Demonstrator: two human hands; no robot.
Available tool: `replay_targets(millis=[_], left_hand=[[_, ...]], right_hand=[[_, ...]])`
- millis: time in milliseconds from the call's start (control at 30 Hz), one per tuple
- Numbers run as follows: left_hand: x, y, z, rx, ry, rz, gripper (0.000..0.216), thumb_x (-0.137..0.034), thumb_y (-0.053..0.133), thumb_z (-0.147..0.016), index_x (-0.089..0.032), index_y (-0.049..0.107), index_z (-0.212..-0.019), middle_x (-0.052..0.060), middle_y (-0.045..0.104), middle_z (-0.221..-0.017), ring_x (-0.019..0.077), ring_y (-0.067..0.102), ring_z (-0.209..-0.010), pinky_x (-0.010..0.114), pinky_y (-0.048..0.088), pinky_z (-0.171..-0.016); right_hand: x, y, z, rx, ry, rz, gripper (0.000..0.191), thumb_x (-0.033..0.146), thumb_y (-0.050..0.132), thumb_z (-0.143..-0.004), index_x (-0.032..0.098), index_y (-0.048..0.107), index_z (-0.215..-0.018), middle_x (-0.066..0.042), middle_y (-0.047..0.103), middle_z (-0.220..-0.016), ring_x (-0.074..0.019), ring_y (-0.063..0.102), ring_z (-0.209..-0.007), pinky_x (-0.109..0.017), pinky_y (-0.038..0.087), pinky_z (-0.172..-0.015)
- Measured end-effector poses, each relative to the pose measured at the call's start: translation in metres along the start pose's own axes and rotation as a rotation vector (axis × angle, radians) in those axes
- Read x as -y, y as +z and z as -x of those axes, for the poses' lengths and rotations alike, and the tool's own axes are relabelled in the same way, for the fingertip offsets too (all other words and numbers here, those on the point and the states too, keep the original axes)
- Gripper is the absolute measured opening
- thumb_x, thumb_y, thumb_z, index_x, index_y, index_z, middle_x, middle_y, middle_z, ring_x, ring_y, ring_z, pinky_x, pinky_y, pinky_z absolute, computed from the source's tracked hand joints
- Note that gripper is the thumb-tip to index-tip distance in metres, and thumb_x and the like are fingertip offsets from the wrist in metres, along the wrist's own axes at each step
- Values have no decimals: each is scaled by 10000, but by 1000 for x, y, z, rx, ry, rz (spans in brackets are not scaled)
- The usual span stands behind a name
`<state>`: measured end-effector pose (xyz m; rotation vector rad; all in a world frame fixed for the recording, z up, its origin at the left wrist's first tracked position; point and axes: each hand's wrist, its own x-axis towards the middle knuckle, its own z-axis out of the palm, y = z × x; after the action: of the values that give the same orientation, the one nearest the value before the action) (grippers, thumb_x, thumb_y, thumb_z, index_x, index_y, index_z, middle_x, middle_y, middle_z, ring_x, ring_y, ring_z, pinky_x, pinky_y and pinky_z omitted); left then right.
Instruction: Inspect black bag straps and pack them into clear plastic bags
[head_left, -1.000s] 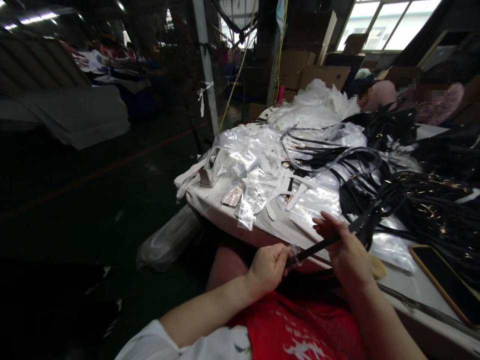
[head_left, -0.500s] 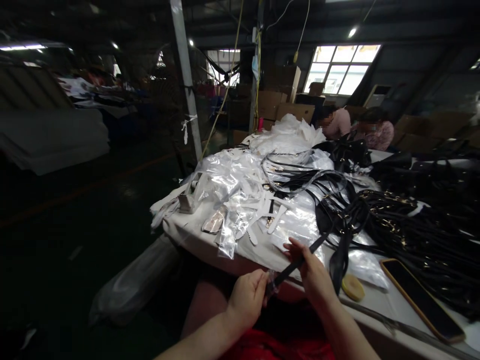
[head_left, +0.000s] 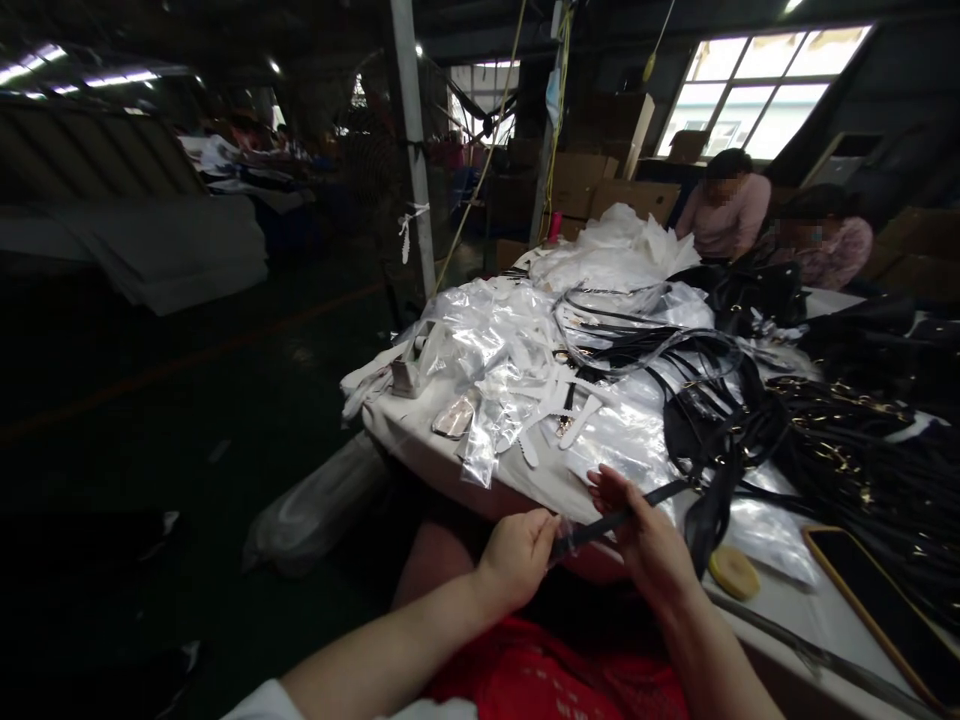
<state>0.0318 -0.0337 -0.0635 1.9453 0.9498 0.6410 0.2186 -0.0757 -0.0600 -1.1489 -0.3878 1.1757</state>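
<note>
Low in front of me, my left hand (head_left: 517, 562) is closed round the end of a black strap (head_left: 589, 533), with clear plastic wrap (head_left: 564, 540) showing beside its fingers. The strap runs right through my right hand (head_left: 643, 530), between thumb and fingers; those fingers are loosely extended, and their contact is partly hidden. Beyond it, the strap leads toward a heap of black straps (head_left: 742, 430) with gold-coloured metal fittings. Clear plastic bags (head_left: 487, 340) and white notched strips (head_left: 581, 422) lie on the table past my hands.
A yellow tape roll (head_left: 735, 573) and a phone (head_left: 877, 610) lie near the front table edge (head_left: 427, 465), right of my hands. Two people (head_left: 724, 215) sit across the table. A metal post (head_left: 412, 150) stands at the far left corner; a plastic-wrapped bundle (head_left: 319, 510) lies below.
My view has turned left, so the table and hands appear farther right. The strap between my hands lies flatter. My left hand still grips its end.
</note>
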Motion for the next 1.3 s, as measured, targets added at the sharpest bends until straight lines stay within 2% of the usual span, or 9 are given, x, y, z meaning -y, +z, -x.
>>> replay_targets(millis=[100,167,300,433,600,767,967,1167,1300], left_hand=[[-6,3,-3,0,27,43,446,-393,312,-1003,-194,542,-678,-3,547,-539,133,519,-524,231,359,-538],[-7,2,-5,-2,47,46,435,-387,318,-1002,-190,572,-710,-1,555,-548,137,533,-537,232,372,-551],[-3,-3,-3,-6,24,36,429,-373,325,-1001,-189,587,-716,-3,551,-541,140,541,-540,231,374,-556],[0,-2,-3,-11,-2,-27,430,-366,341,-995,-191,553,-665,1,557,-554,138,535,-534,235,349,-547],[-2,5,-7,-81,-49,-101,405,-340,325,-995,-190,559,-700,22,600,-601,153,565,-568,249,346,-561],[-7,3,-8,-66,23,-31,423,-362,313,-1007,-189,557,-708,14,597,-583,145,582,-572,234,391,-585],[-10,0,-5,-113,48,-91,444,-388,297,-1017,-194,595,-752,27,622,-579,160,612,-585,243,401,-583],[-39,7,-26,-237,97,-145,411,-349,285,-1015,-202,585,-775,61,671,-702,176,632,-650,266,394,-605],[-54,5,-38,-251,148,-17,406,-362,296,-1013,-198,555,-748,43,638,-671,159,603,-636,260,391,-613]], right_hand=[[-15,20,26,232,113,110,436,486,693,-833,229,701,-1186,-85,693,-1243,-271,600,-1182,-381,478,-971],[-20,23,32,300,182,96,429,466,690,-838,214,698,-1186,-89,711,-1196,-274,623,-1149,-397,489,-965],[-11,-5,10,83,220,-79,405,518,598,-863,159,751,-970,-125,759,-955,-259,714,-904,-383,575,-821],[-6,-28,-12,-40,122,-109,266,446,601,-877,224,733,-943,-54,760,-885,-186,708,-776,-293,587,-716],[-24,1,8,-21,39,-81,446,540,652,-843,236,683,-1168,-56,756,-1025,-202,694,-878,-336,552,-829],[-29,24,30,123,-62,238,510,627,556,-874,295,650,-1250,-67,706,-1205,-260,608,-1167,-403,505,-953],[-12,0,17,-46,-363,540,502,609,465,-925,294,642,-1273,-60,697,-1218,-252,634,-1113,-456,423,-1052],[6,17,27,122,-613,728,371,459,469,-973,308,675,-1242,-38,608,-1361,-261,482,-1315,-455,271,-1163],[15,16,23,141,-434,499,358,449,659,-867,268,717,-1171,-57,687,-1225,-271,533,-1247,-418,321,-1133]])
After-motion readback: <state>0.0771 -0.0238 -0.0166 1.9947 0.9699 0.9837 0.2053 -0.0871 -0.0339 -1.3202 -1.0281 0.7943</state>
